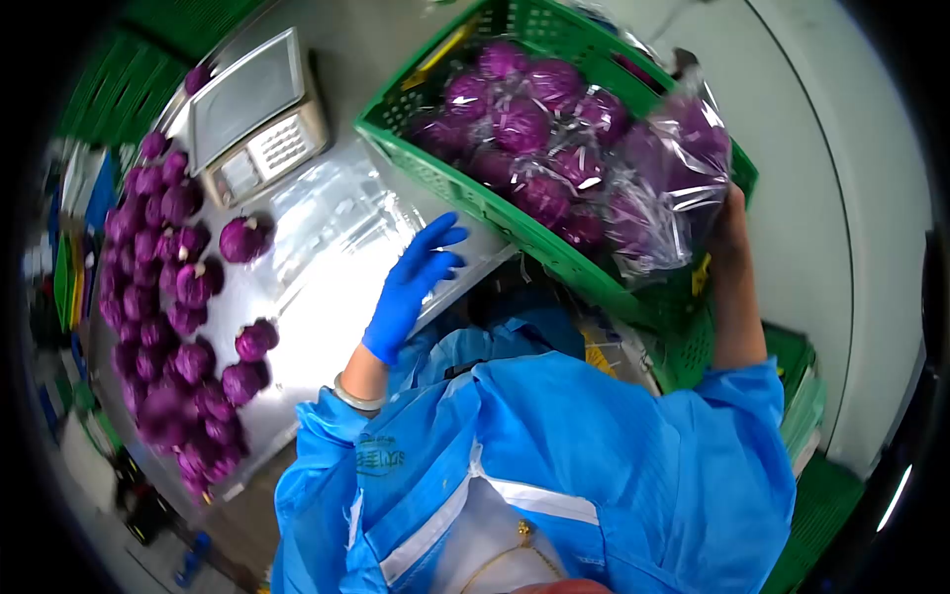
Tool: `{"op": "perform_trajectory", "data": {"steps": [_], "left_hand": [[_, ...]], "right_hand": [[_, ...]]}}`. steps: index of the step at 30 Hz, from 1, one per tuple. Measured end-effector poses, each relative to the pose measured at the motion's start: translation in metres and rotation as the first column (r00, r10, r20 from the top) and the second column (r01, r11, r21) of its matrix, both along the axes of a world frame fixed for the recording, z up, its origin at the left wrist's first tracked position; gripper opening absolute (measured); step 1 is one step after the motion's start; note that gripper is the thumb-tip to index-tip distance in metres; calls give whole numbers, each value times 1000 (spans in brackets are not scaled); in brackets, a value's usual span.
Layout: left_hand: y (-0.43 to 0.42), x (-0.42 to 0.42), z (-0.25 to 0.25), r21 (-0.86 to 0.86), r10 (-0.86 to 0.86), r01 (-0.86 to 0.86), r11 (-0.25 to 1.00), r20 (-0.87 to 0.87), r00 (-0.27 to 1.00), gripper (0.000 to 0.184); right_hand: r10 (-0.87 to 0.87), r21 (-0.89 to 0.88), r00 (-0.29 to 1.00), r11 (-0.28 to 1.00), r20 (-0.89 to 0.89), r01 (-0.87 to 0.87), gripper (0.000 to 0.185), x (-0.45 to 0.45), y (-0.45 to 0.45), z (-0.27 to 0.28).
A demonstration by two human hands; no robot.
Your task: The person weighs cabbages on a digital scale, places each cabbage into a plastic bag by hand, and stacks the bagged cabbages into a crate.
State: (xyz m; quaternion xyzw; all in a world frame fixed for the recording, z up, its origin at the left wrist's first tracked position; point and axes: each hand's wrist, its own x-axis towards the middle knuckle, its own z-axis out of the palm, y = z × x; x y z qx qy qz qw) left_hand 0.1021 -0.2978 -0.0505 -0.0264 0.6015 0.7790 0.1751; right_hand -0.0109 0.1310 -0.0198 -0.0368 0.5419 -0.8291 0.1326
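My left hand, in a blue glove, hovers by the table's edge with its fingers apart and nothing in it. Beside it lie flat clear plastic bags on the metal table. My right hand is at the right end of a green crate, closed around the side of a clear-bagged purple cabbage. The bag hides most of its fingers. Several wrapped purple cabbages fill much of the crate.
A weighing scale stands at the table's back. Many loose purple cabbages are heaped along the left side, and a few lie apart, one purple cabbage near the bags. More green crates stand at lower right.
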Motion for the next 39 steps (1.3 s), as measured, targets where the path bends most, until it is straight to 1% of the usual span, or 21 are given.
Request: {"op": "perform_trajectory", "data": {"steps": [1,3,7,9,10,12,13,14,17,19,20,21,22,23,24,25,30,33,34,37,39], "left_hand": [[-22,10,-27,-54,82,-80,995,28,996,47],[-60,50,-69,-207,329,-308,929,73,942,34],[-139,151,-155,-723,552,-435,536,-90,829,19],[-149,180,-155,-803,512,-420,423,-170,842,13],[-152,195,-161,-820,495,-397,412,-165,853,13],[-165,207,-173,-854,356,-338,396,-197,913,15],[-169,214,-180,-877,219,-360,317,-301,928,19],[-174,220,-202,-840,269,-345,418,-248,931,18],[-197,221,-236,-720,392,-345,602,-109,913,9],[-200,214,-245,-524,497,-431,735,-16,868,8],[-195,206,-218,-439,503,-443,781,24,864,11],[-195,201,-212,-473,469,-432,768,-45,882,14],[-189,196,-199,-452,497,-474,756,-77,865,14],[-185,190,-187,-404,493,-488,774,-98,864,13],[-180,185,-176,-384,493,-487,785,-89,865,13],[-179,182,-173,-384,480,-494,780,-139,866,12],[-210,193,-167,-304,688,-625,719,186,701,13],[-221,213,-191,-139,719,-707,693,67,691,13],[-223,220,-189,-175,690,-678,714,9,724,14],[-232,235,-181,-293,638,-601,743,39,769,14],[-240,246,-180,-373,837,-784,495,-38,546,14]], "right_hand": [[-115,47,982,993,148,109,58,0,19,-12],[-45,213,980,977,193,3,68,-5,35,-24],[28,573,927,779,373,-254,88,-12,67,-83],[92,818,941,472,327,-330,94,-16,69,-108],[131,827,935,437,330,-353,94,-20,54,-107],[288,936,903,52,319,-347,93,-28,42,-98],[363,945,873,-142,326,-294,92,-29,33,-87],[544,932,813,-362,207,5,79,-28,25,-77],[708,867,703,-304,-71,394,64,-6,-77,-23],[669,945,675,144,-312,294,45,27,-162,-6],[605,951,749,287,-270,110,37,58,-215,7],[731,903,540,403,-417,151,33,81,-251,-6],[826,887,374,461,-422,-16,33,109,-301,-7],[946,958,231,261,-229,-121,31,137,-342,-10],[839,850,-140,511,-526,-129,30,156,-381,-42],[792,828,-253,554,-555,-82,30,175,-411,-60],[978,985,121,169,-173,38,39,201,-488,-149],[959,971,281,55,13,-232,43,199,-499,-172],[775,721,499,82,389,-688,48,200,-513,-167],[642,363,465,296,610,-884,45,193,-537,-159],[781,624,311,-125,542,-772,33,179,-534,-168]]}}
